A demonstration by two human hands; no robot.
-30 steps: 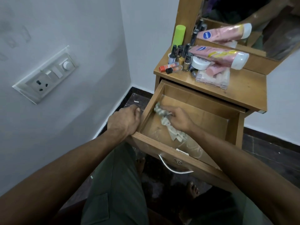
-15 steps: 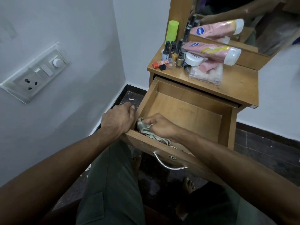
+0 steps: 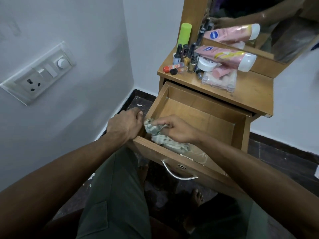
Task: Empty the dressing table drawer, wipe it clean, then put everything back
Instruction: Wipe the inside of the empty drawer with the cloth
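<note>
two hands at frame centre: left hand (image 3: 125, 125) fingers curled over drawer (image 3: 198, 118) left wall; right hand (image 3: 176, 129) fingers pinching cloth (image 3: 155, 133) in near-left corner. drawer open, otherwise bare. cosmetics (image 3: 212, 64) on tabletop (image 3: 250, 94), upper right.

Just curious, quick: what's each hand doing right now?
Left hand: fingers grip the drawer's left side edge.
Right hand: fingers grip the cloth.
</note>
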